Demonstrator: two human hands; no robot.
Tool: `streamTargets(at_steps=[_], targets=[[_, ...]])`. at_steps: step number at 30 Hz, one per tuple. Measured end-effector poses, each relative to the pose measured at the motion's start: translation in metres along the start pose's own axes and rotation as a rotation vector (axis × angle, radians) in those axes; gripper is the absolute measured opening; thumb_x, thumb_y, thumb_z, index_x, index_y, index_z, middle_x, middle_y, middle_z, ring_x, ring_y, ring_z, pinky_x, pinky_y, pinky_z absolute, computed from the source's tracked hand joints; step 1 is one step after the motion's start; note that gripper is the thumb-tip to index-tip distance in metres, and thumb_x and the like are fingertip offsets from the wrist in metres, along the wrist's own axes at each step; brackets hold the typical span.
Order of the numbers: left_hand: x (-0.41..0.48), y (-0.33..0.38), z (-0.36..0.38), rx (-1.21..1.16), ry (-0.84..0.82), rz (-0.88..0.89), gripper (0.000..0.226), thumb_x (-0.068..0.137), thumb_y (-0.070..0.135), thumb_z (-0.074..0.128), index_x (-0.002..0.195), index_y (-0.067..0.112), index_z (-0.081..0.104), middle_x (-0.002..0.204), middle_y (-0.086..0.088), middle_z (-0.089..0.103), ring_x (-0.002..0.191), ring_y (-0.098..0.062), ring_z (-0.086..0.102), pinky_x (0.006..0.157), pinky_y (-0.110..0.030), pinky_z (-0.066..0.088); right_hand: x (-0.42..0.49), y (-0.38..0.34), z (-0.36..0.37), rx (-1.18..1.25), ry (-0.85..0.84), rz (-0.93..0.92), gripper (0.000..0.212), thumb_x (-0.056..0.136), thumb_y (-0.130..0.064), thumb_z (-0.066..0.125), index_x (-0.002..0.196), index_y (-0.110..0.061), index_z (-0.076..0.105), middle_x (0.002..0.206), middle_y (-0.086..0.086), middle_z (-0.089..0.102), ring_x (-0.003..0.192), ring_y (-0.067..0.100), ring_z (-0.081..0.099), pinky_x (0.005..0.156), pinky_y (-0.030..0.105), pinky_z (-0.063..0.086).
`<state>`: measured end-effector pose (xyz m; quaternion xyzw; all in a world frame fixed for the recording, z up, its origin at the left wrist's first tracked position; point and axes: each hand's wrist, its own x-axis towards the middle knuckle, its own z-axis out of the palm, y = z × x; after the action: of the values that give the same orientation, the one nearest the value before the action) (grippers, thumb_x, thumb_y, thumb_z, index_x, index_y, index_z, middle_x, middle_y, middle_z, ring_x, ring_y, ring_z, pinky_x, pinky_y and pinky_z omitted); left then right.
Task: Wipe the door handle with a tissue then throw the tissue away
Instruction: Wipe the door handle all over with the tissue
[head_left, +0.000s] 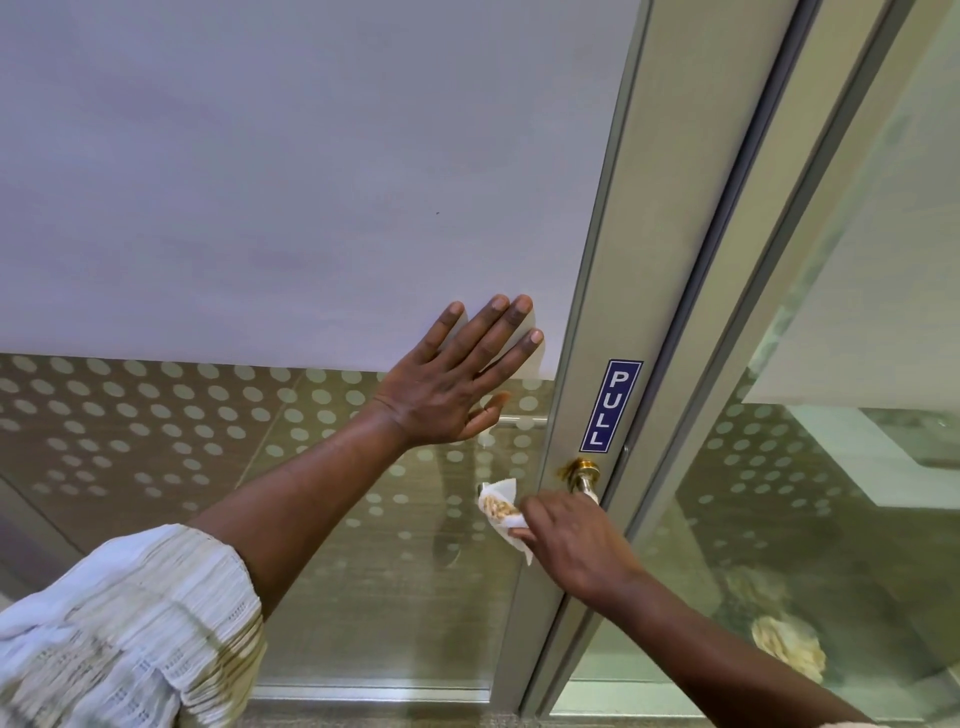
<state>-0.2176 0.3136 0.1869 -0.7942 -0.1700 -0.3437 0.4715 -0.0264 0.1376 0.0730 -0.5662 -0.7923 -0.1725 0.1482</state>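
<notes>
At door frame, right hand (576, 545) pinches soft, stained white tissue (501, 512) beside brass door handle (584, 475); left hand (452, 387) splayed flat on glass. Tissue's light, tears easily, so bunch w/ fingertips.

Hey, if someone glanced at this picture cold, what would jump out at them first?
Probably the left hand spread flat against the glass door, near the middle of the view. Just below it, the right hand holds a stained white tissue beside the brass door handle. Above the handle, a blue PULL sign sits on the metal door frame.
</notes>
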Motion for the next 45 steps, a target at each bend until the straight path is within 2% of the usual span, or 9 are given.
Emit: streamTargets(at_steps=[6,11,15,19,25,30,34,39,45], targets=[[0.0,0.001,0.001,0.002,0.007,0.0,0.082,0.102,0.05,0.047,0.171,0.014,0.022,0.179,-0.019,0.007,0.166,-0.034,0.008,0.134,-0.054,-0.004,0.04,-0.018,-0.017,0.111,-0.316,0.338,0.078,0.086,-0.081,0.015,0.057,-0.019,0.05,0.053,-0.002,0.048,0.05,0.018,0.046,0.051,0.031,0.03],[0.0,0.0,0.0,0.003,0.005,0.0,0.082,0.102,0.05,0.046,0.171,0.013,0.023,0.179,-0.019,0.007,0.166,-0.034,0.008,0.134,-0.054,-0.004,0.068,-0.009,-0.03,0.371,-0.711,0.359,0.078,0.089,-0.08,0.023,0.054,-0.017,0.054,0.055,-0.001,0.053,0.055,0.014,0.05,0.056,0.031,0.034],[0.0,0.0,0.0,0.002,0.002,0.007,0.083,0.102,0.051,0.046,0.171,0.013,0.021,0.179,-0.019,0.006,0.166,-0.035,0.007,0.134,-0.054,-0.005,0.044,-0.027,-0.021,0.154,-0.309,0.376,0.07,0.091,-0.075,0.024,0.06,-0.019,0.055,0.056,-0.001,0.054,0.054,0.018,0.052,0.052,0.032,0.03],[0.0,-0.002,0.0,0.019,0.007,0.012,0.081,0.104,0.051,0.042,0.171,0.013,0.02,0.179,-0.02,0.004,0.166,-0.036,0.004,0.134,-0.054,-0.007,0.021,-0.057,-0.004,-0.058,0.063,0.34,0.045,0.098,-0.051,0.038,0.086,-0.017,0.066,0.076,0.003,0.066,0.066,0.025,0.059,0.061,0.036,0.046],[0.002,-0.001,-0.003,0.023,-0.001,0.013,0.081,0.104,0.05,0.04,0.171,0.012,0.018,0.178,-0.02,0.001,0.166,-0.035,0.001,0.134,-0.053,-0.007,0.057,-0.084,-0.007,-0.107,-0.081,0.571,0.034,0.095,-0.043,0.055,0.081,-0.014,0.065,0.067,0.005,0.064,0.058,0.024,0.06,0.057,0.033,0.042],[0.002,0.0,-0.006,0.022,0.004,0.013,0.081,0.103,0.049,0.041,0.171,0.012,0.018,0.178,-0.02,-0.001,0.166,-0.035,0.0,0.134,-0.053,-0.006,0.09,-0.079,-0.004,0.187,-0.297,0.791,0.024,0.101,-0.027,0.044,0.097,-0.017,0.066,0.088,0.004,0.074,0.082,0.026,0.072,0.07,0.031,0.05],[0.002,-0.001,-0.005,0.014,0.0,0.007,0.081,0.103,0.05,0.042,0.171,0.012,0.02,0.178,-0.02,0.0,0.166,-0.035,0.0,0.134,-0.053,-0.007,0.06,-0.073,-0.001,0.079,0.041,0.381,0.013,0.091,-0.023,0.069,0.089,-0.011,0.066,0.068,0.006,0.066,0.054,0.025,0.06,0.049,0.031,0.042],[0.0,-0.001,-0.002,-0.004,-0.001,0.007,0.081,0.104,0.05,0.042,0.171,0.012,0.019,0.179,-0.019,0.002,0.166,-0.035,0.003,0.134,-0.053,-0.007,0.014,-0.039,0.013,-0.008,0.032,0.133,0.045,0.104,-0.041,0.042,0.137,-0.012,0.052,0.1,0.003,0.066,0.083,0.021,0.061,0.072,0.035,0.05],[0.0,0.0,-0.001,-0.034,0.017,-0.004,0.081,0.102,0.049,0.047,0.171,0.013,0.022,0.179,-0.018,0.006,0.166,-0.034,0.008,0.135,-0.053,-0.003,0.024,-0.025,-0.006,0.03,-0.02,0.2,0.058,0.102,-0.059,0.027,0.077,-0.021,0.062,0.063,0.001,0.063,0.054,0.024,0.058,0.049,0.032,0.039]])
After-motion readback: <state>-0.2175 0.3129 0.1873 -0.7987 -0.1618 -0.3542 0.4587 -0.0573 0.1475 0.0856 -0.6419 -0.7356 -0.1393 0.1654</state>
